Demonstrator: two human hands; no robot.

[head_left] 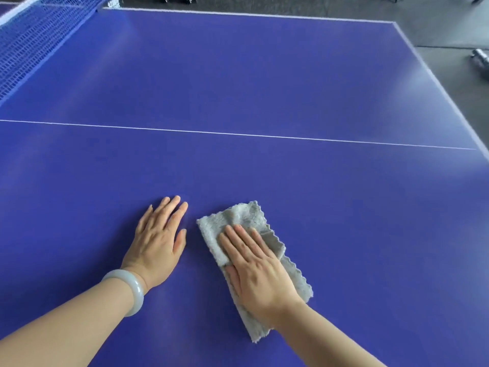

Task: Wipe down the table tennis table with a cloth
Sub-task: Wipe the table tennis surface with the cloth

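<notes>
Your right hand (260,274) lies flat on the grey cloth (239,215), fingers straight and together, pressing it onto the table rather than gripping it. The cloth is folded into a long strip on the near half of the blue table tennis table (238,75). Its scalloped edge shows to the right of your hand, and its near end sticks out beside your wrist.

Your left hand (158,239) rests palm-down on the bare surface just beside the cloth, not touching it, fingers straight and relaxed. A pale bangle (133,291) sits on that wrist.

Beyond your fingers, open blue surface runs out to a thin white line (238,135) and on to the white-edged far side and right-hand end. The blue net (34,41) closes off the upper left and is cut off by the frame. Some white print beside the net's far end is too small to read. On the dark floor (449,30) past the right edge lies a shiny metal object (480,60), blurred and partly out of frame.
</notes>
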